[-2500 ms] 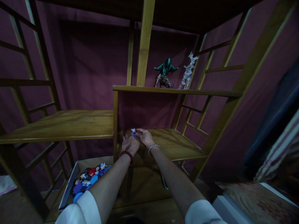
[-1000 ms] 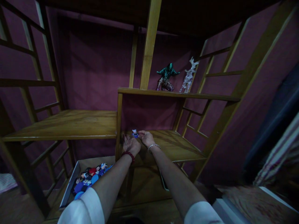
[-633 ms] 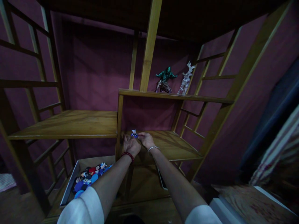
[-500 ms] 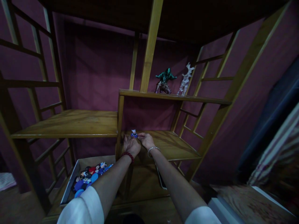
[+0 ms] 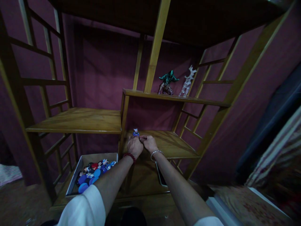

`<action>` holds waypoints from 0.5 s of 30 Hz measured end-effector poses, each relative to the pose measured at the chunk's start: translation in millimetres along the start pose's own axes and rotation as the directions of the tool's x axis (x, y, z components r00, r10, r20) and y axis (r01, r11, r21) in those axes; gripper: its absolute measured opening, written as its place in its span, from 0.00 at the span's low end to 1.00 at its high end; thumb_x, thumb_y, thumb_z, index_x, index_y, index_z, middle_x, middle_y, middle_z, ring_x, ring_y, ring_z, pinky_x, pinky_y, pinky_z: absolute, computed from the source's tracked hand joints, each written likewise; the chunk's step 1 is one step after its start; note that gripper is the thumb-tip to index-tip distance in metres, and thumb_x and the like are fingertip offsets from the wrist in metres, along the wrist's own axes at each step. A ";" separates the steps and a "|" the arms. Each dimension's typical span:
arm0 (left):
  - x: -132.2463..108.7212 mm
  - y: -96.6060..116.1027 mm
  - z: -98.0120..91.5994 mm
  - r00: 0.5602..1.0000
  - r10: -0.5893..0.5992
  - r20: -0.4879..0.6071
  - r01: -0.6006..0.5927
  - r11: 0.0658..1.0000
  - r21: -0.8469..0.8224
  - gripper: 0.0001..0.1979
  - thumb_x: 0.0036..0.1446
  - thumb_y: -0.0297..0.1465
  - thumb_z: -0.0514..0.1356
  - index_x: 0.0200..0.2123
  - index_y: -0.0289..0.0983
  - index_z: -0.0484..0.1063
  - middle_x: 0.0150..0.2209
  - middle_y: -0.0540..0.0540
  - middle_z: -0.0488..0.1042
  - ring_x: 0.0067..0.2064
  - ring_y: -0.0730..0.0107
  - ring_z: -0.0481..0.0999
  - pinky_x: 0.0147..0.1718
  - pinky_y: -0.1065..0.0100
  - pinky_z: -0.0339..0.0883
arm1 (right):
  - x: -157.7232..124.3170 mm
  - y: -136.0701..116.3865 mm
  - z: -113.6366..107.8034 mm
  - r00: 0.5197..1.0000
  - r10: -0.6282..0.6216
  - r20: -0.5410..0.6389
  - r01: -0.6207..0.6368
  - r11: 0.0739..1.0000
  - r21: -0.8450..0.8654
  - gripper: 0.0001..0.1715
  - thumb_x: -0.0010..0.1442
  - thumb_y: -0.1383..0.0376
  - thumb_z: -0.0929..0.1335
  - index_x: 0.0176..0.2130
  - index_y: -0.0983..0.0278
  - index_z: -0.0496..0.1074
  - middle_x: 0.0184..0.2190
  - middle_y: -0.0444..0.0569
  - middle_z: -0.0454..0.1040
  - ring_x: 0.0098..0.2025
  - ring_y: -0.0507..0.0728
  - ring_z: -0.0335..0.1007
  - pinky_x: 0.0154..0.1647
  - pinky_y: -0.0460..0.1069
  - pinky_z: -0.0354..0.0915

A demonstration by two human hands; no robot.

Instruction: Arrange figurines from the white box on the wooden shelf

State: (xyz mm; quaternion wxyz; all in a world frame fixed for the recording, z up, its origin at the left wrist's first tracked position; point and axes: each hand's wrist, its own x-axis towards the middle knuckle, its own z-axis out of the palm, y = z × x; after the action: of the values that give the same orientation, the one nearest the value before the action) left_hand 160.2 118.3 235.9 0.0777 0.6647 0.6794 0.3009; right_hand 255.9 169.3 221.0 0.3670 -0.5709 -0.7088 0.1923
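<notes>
A small toy figurine (image 5: 135, 131), whitish with a dark middle on a round blue base, shows just beyond my fingertips over the lower right shelf (image 5: 169, 144). My left hand (image 5: 135, 146), with a red bead bracelet, is curled at the base, back of the hand toward me; its fingertips are mostly hidden. From the right, my right hand (image 5: 149, 143), wearing a silver bangle, pinches at the base's edge beside the left hand. Whether the base rests on the shelf cannot be made out.
A box (image 5: 75, 175) of several small figurines and blue discs stands low on the left. Above my hands, a green-topped crouching figure (image 5: 168, 83) and a clear deer figurine (image 5: 187, 82) stand on the upper shelf (image 5: 176, 98). A phone-like dark object (image 5: 161, 177) leans below my right forearm.
The view has shifted slightly, showing more of the box. My left hand has turned and closed in toward my right hand; the figurine stays just beyond both.
</notes>
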 end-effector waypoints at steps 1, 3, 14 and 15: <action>-1.6 -0.3 0.2 1.000 0.005 -0.019 -0.005 1.000 0.002 0.17 0.51 0.24 0.46 0.41 0.31 0.69 0.40 0.39 0.72 0.46 0.64 0.67 0.48 0.68 0.55 | -2.3 -0.9 -0.1 1.000 -0.008 0.001 0.008 1.000 -0.002 0.11 0.48 0.68 0.64 0.33 0.64 0.74 0.31 0.47 0.76 0.34 0.53 0.71 0.36 0.44 0.64; -5.0 -1.3 0.8 0.998 0.023 -0.061 -0.023 1.000 0.006 0.16 0.51 0.24 0.46 0.39 0.32 0.70 0.38 0.39 0.73 0.44 0.64 0.68 0.45 0.67 0.57 | -6.9 -2.2 0.2 1.000 -0.022 -0.001 0.022 1.000 -0.005 0.11 0.48 0.68 0.64 0.32 0.64 0.74 0.31 0.47 0.76 0.34 0.53 0.71 0.36 0.44 0.64; -23.6 -10.8 -5.5 1.000 0.011 -0.028 -0.012 0.999 -0.052 0.14 0.53 0.27 0.46 0.37 0.36 0.70 0.39 0.41 0.72 0.43 0.65 0.69 0.41 0.69 0.59 | -35.0 -7.6 -2.2 0.995 -0.101 -0.014 0.100 0.994 -0.035 0.10 0.50 0.66 0.64 0.30 0.61 0.74 0.29 0.45 0.76 0.31 0.52 0.70 0.34 0.44 0.64; -25.2 -11.8 -5.5 1.000 0.007 -0.022 -0.008 0.999 -0.054 0.13 0.54 0.27 0.46 0.37 0.36 0.69 0.38 0.42 0.72 0.43 0.65 0.69 0.40 0.69 0.60 | -37.7 -7.9 -2.4 0.994 -0.112 -0.013 0.111 0.993 -0.040 0.10 0.50 0.65 0.63 0.30 0.61 0.74 0.29 0.45 0.76 0.31 0.52 0.70 0.34 0.44 0.64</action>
State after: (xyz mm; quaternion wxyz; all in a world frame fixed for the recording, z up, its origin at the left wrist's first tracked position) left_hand 149.9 93.5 226.8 0.0871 0.6617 0.6692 0.3268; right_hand 255.4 131.0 216.6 0.3712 -0.5389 -0.7404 0.1534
